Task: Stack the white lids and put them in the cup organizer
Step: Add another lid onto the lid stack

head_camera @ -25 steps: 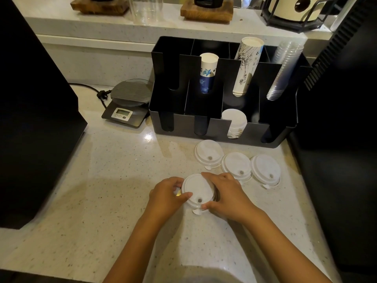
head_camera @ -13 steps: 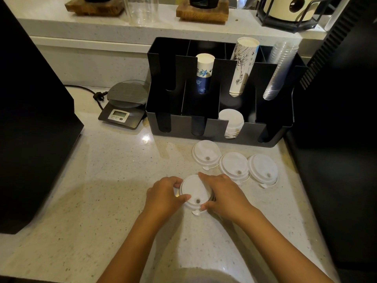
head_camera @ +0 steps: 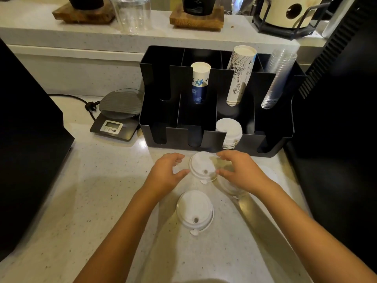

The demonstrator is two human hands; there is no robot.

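Note:
A white lid [head_camera: 201, 165] lies on the counter just in front of the black cup organizer [head_camera: 177, 137]. My left hand [head_camera: 165, 174] and my right hand [head_camera: 242, 172] arch around it, fingers spread, thumb tips at its rim on either side. Nearer me sits a stack of white lids [head_camera: 194, 211], untouched. Another white lid [head_camera: 229, 188] is mostly hidden under my right hand. A stack of white lids [head_camera: 229, 129] stands in a front compartment of the organizer.
The organizer holds blue-and-white paper cups [head_camera: 201, 80], tall printed cups [head_camera: 240, 74] and clear plastic cups [head_camera: 279, 78]. A digital scale [head_camera: 118, 115] with a cord sits to its left. Black machines [head_camera: 30, 139] [head_camera: 336, 119] flank the counter. A ledge runs behind.
Both hands let go of the lid stack near me and moved forward to the lid nearest the organizer. The stack stays on the counter.

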